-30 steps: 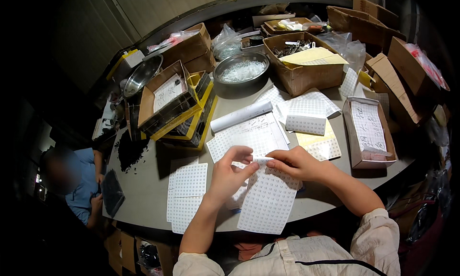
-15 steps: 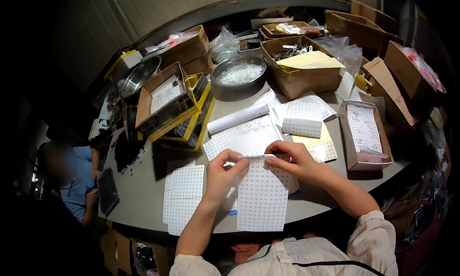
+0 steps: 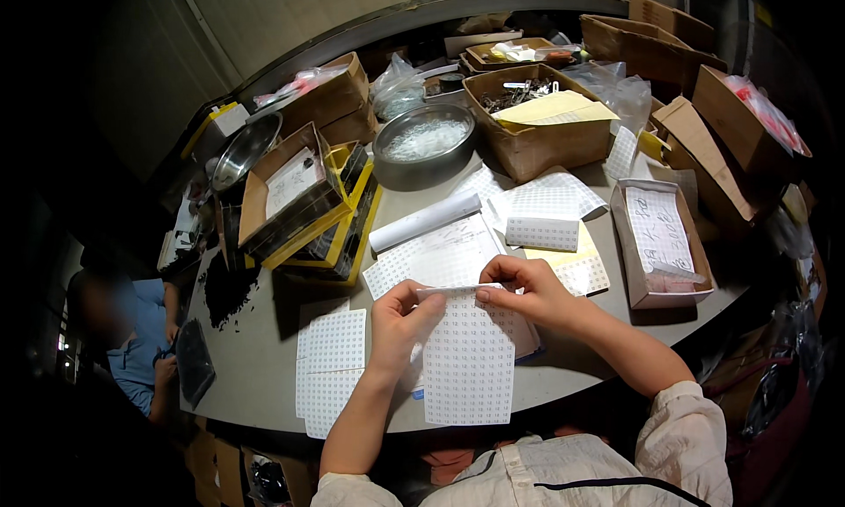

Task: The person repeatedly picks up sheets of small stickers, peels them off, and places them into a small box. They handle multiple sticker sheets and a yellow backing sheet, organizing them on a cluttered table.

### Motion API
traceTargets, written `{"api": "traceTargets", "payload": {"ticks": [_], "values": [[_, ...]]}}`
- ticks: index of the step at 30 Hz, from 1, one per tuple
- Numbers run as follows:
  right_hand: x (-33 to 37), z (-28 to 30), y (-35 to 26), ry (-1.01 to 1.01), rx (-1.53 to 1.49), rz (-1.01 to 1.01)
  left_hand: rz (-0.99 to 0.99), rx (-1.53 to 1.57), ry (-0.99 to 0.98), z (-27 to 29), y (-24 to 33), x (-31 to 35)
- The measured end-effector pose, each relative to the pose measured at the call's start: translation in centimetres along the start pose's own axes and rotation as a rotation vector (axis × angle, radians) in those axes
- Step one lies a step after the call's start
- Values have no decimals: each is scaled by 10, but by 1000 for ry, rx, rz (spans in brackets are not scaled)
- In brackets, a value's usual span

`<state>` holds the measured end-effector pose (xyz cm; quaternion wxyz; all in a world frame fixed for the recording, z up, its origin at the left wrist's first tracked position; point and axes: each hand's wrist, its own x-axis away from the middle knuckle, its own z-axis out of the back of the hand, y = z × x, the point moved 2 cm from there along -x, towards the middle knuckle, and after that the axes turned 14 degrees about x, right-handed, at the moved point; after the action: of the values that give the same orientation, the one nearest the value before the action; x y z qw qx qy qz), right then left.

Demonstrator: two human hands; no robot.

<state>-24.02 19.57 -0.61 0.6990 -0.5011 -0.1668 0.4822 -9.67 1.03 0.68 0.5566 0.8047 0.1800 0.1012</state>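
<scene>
A white sticker sheet point(image 3: 469, 366) printed with rows of small numbers hangs from both my hands over the front edge of the table. My left hand point(image 3: 396, 331) pinches its top left corner between thumb and fingers. At the top right, my right hand point(image 3: 537, 297) grips the same edge, thumb in front. Along this top edge the sheet looks folded or curled over. Behind my hands lies a pile of similar sheets with a rolled-up sheet point(image 3: 426, 222) across its far end. More sticker sheets point(image 3: 331, 353) lie flat just left of my left forearm.
A folded sheet point(image 3: 541, 234) rests behind my right hand. Farther back are a metal bowl point(image 3: 424, 165) of clear pieces and a cardboard box point(image 3: 537, 146) of small dark parts. Stacked trays point(image 3: 295, 230) and a black heap point(image 3: 229, 287) are left; an open box point(image 3: 664, 297) is right. Someone sits far left.
The whole view has shifted slightly, moving the table's things a little left. Both hands keep hold of the sheet's top edge, nearly unmoved.
</scene>
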Motion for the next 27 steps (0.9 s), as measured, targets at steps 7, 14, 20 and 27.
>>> {"api": "traceTargets", "payload": {"ticks": [7, 14, 20, 27], "values": [[-3, 3, 12, -16, -168, -96, -4, -14, 13, 5, -2, -5], [-6, 9, 14, 27, -320, -102, -56, -14, 6, 10, 3, -7], [-7, 14, 6, 43, -473, -135, -63, 3, 4, 12, 6, -8], [-6, 17, 3, 76, -468, -93, -64, 47, -25, 10, 5, -5]]}}
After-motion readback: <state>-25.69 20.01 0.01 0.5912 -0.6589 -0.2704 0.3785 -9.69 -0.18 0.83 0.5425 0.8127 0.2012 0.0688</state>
